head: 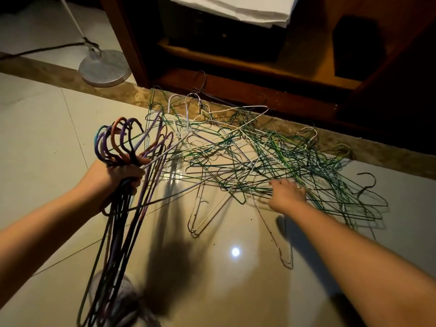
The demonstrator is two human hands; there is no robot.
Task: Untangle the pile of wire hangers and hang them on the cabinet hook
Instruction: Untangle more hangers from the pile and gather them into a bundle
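Note:
A tangled pile of wire hangers (254,156), green, white and dark, lies spread on the glossy tiled floor in front of a wooden cabinet. My left hand (122,175) is shut on a bunch of hangers (118,208), purple, orange and black, gripped just below their hooks; their bodies hang down toward the floor. My right hand (286,194) reaches into the near edge of the pile, fingers spread over the wires; whether it grips one I cannot tell. No cabinet hook is in view.
A wooden cabinet (236,90) stands behind the pile, with white cloth (236,8) draped above its shelf. A round lamp base (105,68) with a cord sits at the left on a stone strip. A shoe (118,293) shows below the bunch.

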